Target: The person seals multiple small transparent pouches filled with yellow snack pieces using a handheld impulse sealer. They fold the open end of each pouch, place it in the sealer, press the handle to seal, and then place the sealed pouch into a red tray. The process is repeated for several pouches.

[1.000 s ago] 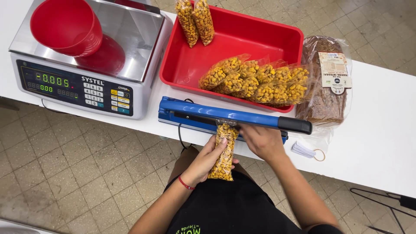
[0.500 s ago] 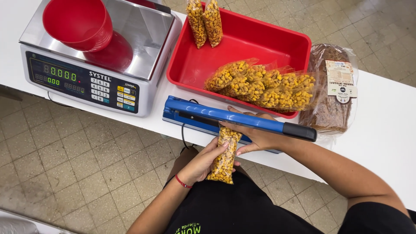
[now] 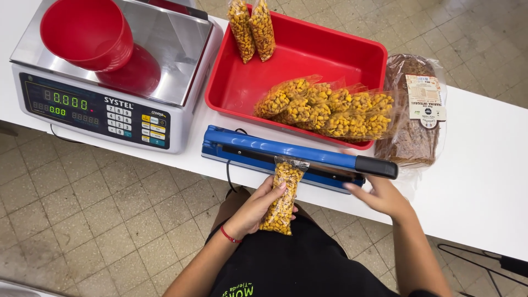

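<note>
Head view: the left hand has its grip wrapped around a narrow clear bag of yellow kernels, holding it upright at the tabletop edge with the bag's open top laid in the blue heat sealer. The right hand rests spread, holding nothing, just below the sealer's black handle — the arm looks raised off the bag. This reads as the sealing step; pressing the arm down calls for the neck to lie flat and straight. Finished bags lie in the red tray behind — a scale stands left of it.
</note>
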